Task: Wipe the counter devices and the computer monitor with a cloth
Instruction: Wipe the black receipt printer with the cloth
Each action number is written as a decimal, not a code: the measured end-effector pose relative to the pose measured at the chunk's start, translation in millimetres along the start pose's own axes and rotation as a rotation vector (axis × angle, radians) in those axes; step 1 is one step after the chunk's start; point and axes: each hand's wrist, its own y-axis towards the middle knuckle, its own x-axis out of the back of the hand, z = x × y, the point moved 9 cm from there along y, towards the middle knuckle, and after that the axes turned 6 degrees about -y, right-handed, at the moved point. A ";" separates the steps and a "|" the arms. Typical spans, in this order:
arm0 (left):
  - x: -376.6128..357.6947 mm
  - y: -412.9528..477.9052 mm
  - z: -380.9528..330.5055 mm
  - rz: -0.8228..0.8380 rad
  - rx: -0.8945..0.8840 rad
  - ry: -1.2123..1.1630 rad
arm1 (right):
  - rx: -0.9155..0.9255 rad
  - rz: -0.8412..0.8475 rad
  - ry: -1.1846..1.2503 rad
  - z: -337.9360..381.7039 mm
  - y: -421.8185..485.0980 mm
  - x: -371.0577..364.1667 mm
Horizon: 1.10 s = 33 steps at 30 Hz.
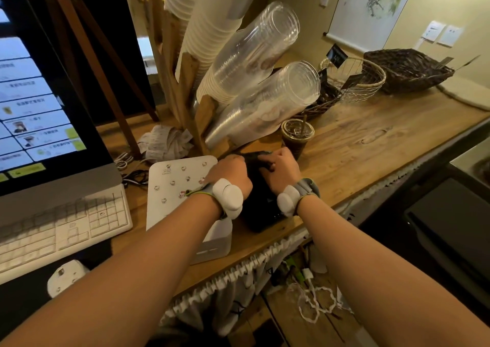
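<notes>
— How many hands were there?
— Two. The left hand (230,171) and right hand (281,166) both gripped one dark cloth (254,157) on one black device (261,208), beside one white box (180,184).
— And the screen?
— One monitor (39,102), far left.

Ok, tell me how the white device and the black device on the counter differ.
The white device is pale with small stickers on its flat top; the black device is dark and plain. The white device lies mostly open to view, touched only by the left hand; the black device is largely covered by both hands, the right hand and a dark cloth. The white device looks larger. Both sit side by side near the wooden counter's front edge.
</notes>
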 end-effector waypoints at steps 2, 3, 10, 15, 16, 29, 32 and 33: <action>3.6 3.5 1.8 -0.010 -0.008 0.024 | 0.110 0.132 -0.001 20.4 -11.3 -13.6; 6.1 5.1 3.1 -0.020 -0.006 0.025 | 0.154 0.183 -0.006 26.8 -17.7 -20.2; 4.7 11.8 8.6 -0.035 -0.021 0.019 | -0.056 -0.053 -0.052 -17.2 -7.8 3.1; -0.4 16.9 4.2 -0.019 -0.063 0.047 | 0.088 -0.031 -0.005 10.0 -23.6 -7.7; -2.7 16.6 3.9 0.001 -0.073 0.057 | 0.118 0.001 0.021 14.0 -29.8 -11.2; -11.8 35.7 -10.4 0.056 -0.203 0.110 | 0.016 -0.149 0.024 -3.3 -66.3 -7.8; -23.2 43.9 -6.9 0.144 -0.180 0.170 | -0.008 -0.081 0.051 -3.1 -70.5 -8.0; -27.4 45.2 -4.6 0.156 -0.164 0.179 | -0.028 -0.081 0.050 -12.0 -71.0 -5.7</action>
